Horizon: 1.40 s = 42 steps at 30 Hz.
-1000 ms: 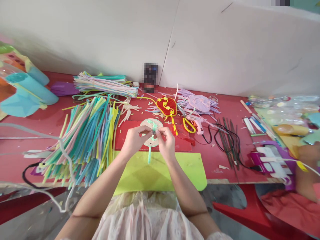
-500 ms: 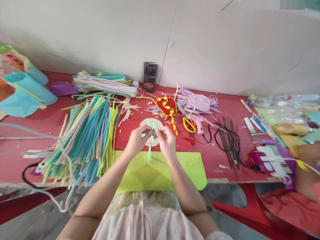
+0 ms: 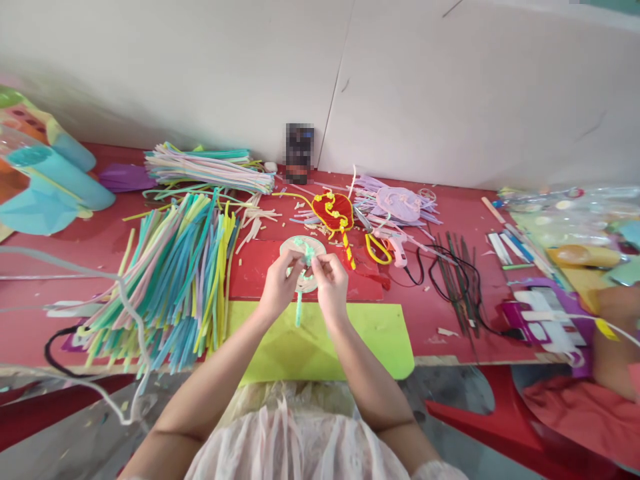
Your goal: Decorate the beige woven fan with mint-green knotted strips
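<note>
My left hand (image 3: 281, 280) and my right hand (image 3: 330, 283) are close together, fingertips nearly meeting. Each has thumb and fingers pinched on a small mint-green pipe cleaner (image 3: 309, 253); the fingers hide part of it. Just under them lies a pale round fan (image 3: 287, 243) made of pipe cleaners, with mint-green curls on its face. Its mint-green handle (image 3: 299, 310) points toward me over a yellow-green sheet (image 3: 360, 340). Behind lies a red fan (image 3: 333, 212) with yellow knotted trim and a twisted yellow handle.
Bundles of coloured pipe cleaners (image 3: 175, 280) cover the left side. To the right lie yellow-handled scissors (image 3: 379, 250), a pink glue gun (image 3: 397, 250) with a black cord, a lilac fan (image 3: 399, 203) and dark thin sticks (image 3: 455, 280). Another person's arm (image 3: 613, 340) is at the far right.
My hands have shifted slightly and the fingers have turned a little around the small mint-green piece. The fan beneath and everything else stay in place.
</note>
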Each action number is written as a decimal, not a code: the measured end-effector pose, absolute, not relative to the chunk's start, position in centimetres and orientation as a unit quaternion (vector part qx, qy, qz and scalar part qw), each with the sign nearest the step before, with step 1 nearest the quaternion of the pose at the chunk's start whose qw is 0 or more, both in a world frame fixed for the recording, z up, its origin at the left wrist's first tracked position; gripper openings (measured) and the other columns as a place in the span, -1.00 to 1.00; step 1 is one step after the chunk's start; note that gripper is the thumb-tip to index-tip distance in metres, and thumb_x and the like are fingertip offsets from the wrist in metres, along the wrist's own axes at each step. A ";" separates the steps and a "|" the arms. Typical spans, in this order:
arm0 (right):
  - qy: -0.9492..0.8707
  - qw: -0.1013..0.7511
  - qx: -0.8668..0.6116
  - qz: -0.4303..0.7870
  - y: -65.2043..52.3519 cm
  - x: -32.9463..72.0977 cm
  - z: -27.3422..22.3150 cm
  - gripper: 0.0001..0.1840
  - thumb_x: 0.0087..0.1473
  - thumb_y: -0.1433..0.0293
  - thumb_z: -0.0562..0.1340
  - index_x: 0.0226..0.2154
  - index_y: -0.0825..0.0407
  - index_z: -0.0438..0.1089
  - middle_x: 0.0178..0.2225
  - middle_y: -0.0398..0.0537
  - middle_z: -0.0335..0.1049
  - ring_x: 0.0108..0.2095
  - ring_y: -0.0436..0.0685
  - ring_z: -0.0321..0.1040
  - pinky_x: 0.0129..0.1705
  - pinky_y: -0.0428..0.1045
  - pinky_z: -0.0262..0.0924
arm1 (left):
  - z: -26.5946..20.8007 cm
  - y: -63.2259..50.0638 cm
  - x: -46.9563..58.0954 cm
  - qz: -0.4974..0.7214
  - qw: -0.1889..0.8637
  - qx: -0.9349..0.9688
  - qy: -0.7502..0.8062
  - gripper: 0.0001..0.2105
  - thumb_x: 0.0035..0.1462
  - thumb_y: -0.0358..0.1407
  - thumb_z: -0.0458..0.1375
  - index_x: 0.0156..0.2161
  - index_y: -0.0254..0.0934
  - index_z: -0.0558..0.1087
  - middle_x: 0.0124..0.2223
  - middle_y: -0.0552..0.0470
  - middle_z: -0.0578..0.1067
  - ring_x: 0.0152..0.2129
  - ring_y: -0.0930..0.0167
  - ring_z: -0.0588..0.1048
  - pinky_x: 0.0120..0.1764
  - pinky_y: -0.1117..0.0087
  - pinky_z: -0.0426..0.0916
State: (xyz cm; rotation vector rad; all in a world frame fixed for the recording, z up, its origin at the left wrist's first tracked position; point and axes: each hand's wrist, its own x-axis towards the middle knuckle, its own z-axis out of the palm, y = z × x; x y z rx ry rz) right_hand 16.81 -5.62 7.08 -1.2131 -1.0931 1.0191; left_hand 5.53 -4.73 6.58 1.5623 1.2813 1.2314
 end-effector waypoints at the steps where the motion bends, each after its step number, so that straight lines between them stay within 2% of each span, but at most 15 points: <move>1: -0.459 0.574 -0.515 0.441 -5.6 16.8 7.0 -0.81 0.11 0.25 0.18 -0.44 0.01 0.28 -0.54 -0.23 0.31 -0.48 -0.02 0.30 -0.37 -0.10 0.18 | 6.4 -4.7 5.5 0.486 0.390 0.603 0.498 -0.81 0.25 -0.24 -0.05 -0.30 -0.27 0.35 -0.36 0.04 0.45 -0.38 0.46 0.43 -0.26 0.45 0.30; 5: -0.447 0.583 -0.517 0.439 -5.5 16.8 6.9 -0.79 0.10 0.24 0.19 -0.45 0.01 0.27 -0.51 -0.21 0.34 -0.45 -0.01 0.32 -0.35 -0.09 0.20 | 5.9 -4.6 5.5 0.488 0.429 0.580 0.490 -0.83 0.19 -0.20 0.05 -0.25 -0.27 0.36 -0.29 0.01 0.46 -0.34 0.43 0.46 -0.24 0.43 0.34; 8: -0.456 0.579 -0.516 0.436 -5.5 16.7 6.8 -0.78 0.11 0.21 0.18 -0.44 0.01 0.28 -0.51 -0.20 0.33 -0.44 0.00 0.31 -0.35 -0.08 0.20 | 6.0 -4.4 5.5 0.489 0.432 0.569 0.500 -0.86 0.15 -0.22 0.10 -0.28 -0.26 0.36 -0.32 0.02 0.46 -0.37 0.43 0.47 -0.25 0.42 0.36; 14: -0.462 0.571 -0.499 0.459 -5.2 17.1 6.6 -0.72 0.16 0.18 0.10 -0.47 0.00 0.27 -0.52 -0.20 0.28 -0.47 0.00 0.27 -0.39 -0.08 0.18 | 6.6 -4.1 5.1 0.471 0.426 0.595 0.492 -0.87 0.15 -0.24 0.08 -0.34 -0.27 0.37 -0.38 0.04 0.47 -0.38 0.43 0.46 -0.21 0.42 0.33; 22: -0.464 0.556 -0.496 0.479 -4.8 17.3 6.2 -0.75 0.10 0.16 0.17 -0.43 -0.01 0.28 -0.57 -0.21 0.35 -0.48 0.02 0.34 -0.36 -0.07 0.23 | 6.6 -3.9 4.7 0.454 0.414 0.621 0.487 -0.90 0.16 -0.29 0.08 -0.33 -0.27 0.37 -0.36 0.07 0.45 -0.36 0.45 0.44 -0.22 0.44 0.30; 30: -0.474 0.555 -0.522 0.441 -5.1 17.0 6.4 -0.76 0.12 0.18 0.15 -0.42 0.00 0.27 -0.55 -0.19 0.36 -0.47 0.02 0.37 -0.34 -0.06 0.25 | 5.7 -4.2 4.9 0.494 0.419 0.588 0.485 -0.78 0.23 -0.17 -0.03 -0.27 -0.26 0.37 -0.32 0.02 0.44 -0.35 0.44 0.43 -0.24 0.43 0.31; 35: -0.500 0.531 -0.522 0.442 -5.2 17.1 6.1 -0.76 0.11 0.16 0.16 -0.41 -0.02 0.30 -0.51 -0.16 0.41 -0.45 0.04 0.40 -0.35 -0.05 0.27 | 5.5 -3.7 4.7 0.498 0.438 0.559 0.498 -0.82 0.09 -0.18 0.15 -0.29 -0.27 0.40 -0.32 0.02 0.49 -0.37 0.43 0.48 -0.24 0.42 0.36; 42: -0.499 0.507 -0.491 0.503 -5.1 17.6 5.8 -0.80 0.08 0.21 0.21 -0.36 0.01 0.35 -0.45 -0.12 0.46 -0.37 0.06 0.44 -0.31 -0.06 0.30 | 5.8 -3.7 4.6 0.505 0.430 0.523 0.535 -0.83 0.06 -0.20 0.18 -0.35 -0.29 0.42 -0.38 0.03 0.49 -0.40 0.43 0.47 -0.26 0.41 0.37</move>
